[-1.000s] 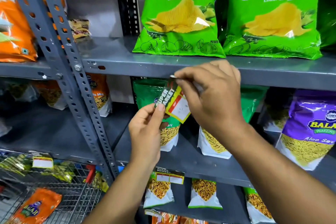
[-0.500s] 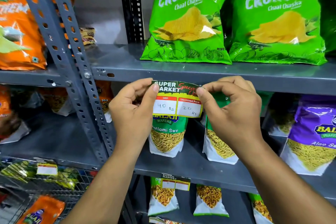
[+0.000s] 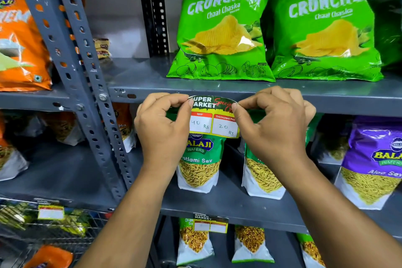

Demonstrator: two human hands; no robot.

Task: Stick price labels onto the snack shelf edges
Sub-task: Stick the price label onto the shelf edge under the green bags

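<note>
A price label (image 3: 214, 118) with "SUPER MARKET" on top and handwritten boxes "40 Rs" and "20 Rs" hangs at the front edge of the grey upper shelf (image 3: 348, 102). My left hand (image 3: 163, 128) pinches its upper left corner and my right hand (image 3: 274, 128) pinches its upper right corner. The label's top bows against the shelf edge; its lower part hangs in front of a green Ratlami Sev pouch (image 3: 199, 165). Another label (image 3: 210, 223) is stuck on the edge of the shelf below.
Two green Crunchem bags (image 3: 221, 30) stand on the upper shelf. Sev pouches and a purple Aloo Sev bag (image 3: 374, 163) fill the middle shelf. A perforated grey upright (image 3: 71, 54) stands to the left, with orange bags (image 3: 19, 45) beyond and a wire basket (image 3: 47, 230) at lower left.
The label, held edge-on and low a second ago, has been turned to face me and lifted to the upper shelf edge. Both hands now hold its top corners.
</note>
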